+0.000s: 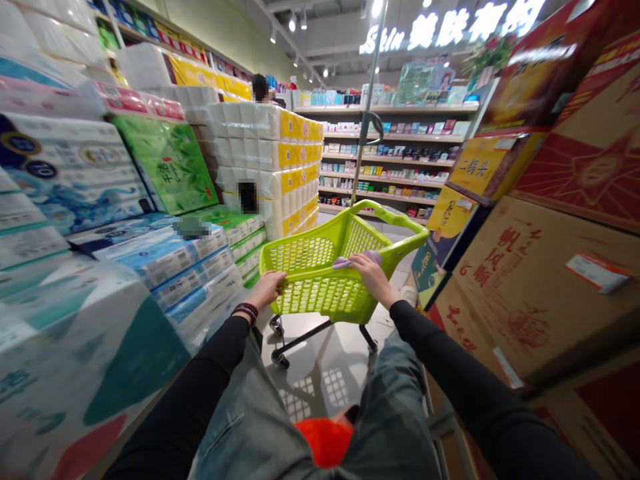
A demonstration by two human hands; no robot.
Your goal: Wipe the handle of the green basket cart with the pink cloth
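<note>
A lime-green plastic shopping basket on wheels [320,293] stands on the shiny floor just ahead of me. My left hand [269,288] is closed over the basket's near left corner. My right hand [369,270] presses a pale purple cloth [350,260] against the near rim, fingers curled over it. A dark bead bracelet [245,311] sits on my left wrist. Both arms wear black sleeves. The basket looks empty inside. Its tall metal pull handle [367,127] rises from the far side.
Stacked packs of toilet paper and tissue [150,220] line the left side of the aisle. Large brown and red cartons [540,267] crowd the right. Stocked shelves [390,160] stand at the far end. A person's head [260,87] shows behind the stacks.
</note>
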